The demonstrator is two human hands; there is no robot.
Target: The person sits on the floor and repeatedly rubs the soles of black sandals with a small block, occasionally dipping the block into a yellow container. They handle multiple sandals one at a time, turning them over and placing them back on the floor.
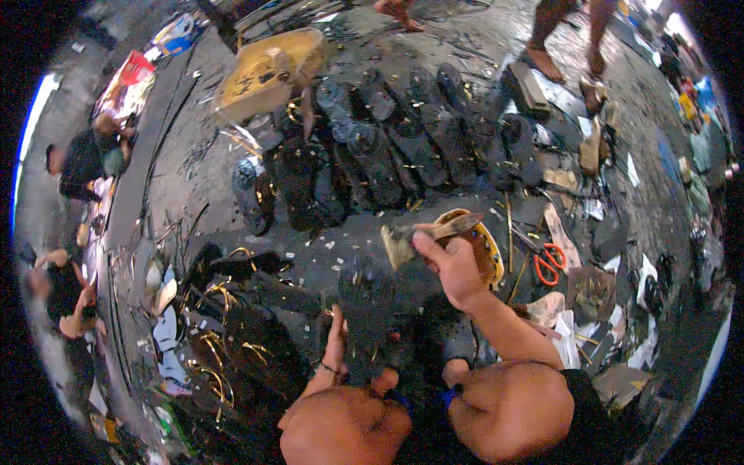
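In the head view, the person's right hand (457, 267) is closed around a wide paint-type brush (398, 246), the thumb and index finger laid along it. The brush's long axis runs mostly left to right: the pale bristles lie to the left of the grip, and the wooden handle slopes off to the right and slightly farther away. That handle passes over the far end of a brown oval tub (497, 273), which sits just beyond and to the right of the fist.

The left hand (335, 339) is on the near left, well apart from the brush, with its fingers stretched toward the far side. Whether it pinches or merely touches something dark cannot be told. A dark, blurred piece, perhaps a shoe sole (368, 280), lies between the two hands, left of and nearer than the bristles; the left hand looks the closer of the two to it.

On the far side, rows of black sandals (376, 167) are spread across the floor. Orange-handled scissors (549, 265) lie to the right of the tub, and gold-trimmed dark straps (221, 298) are heaped on the left.
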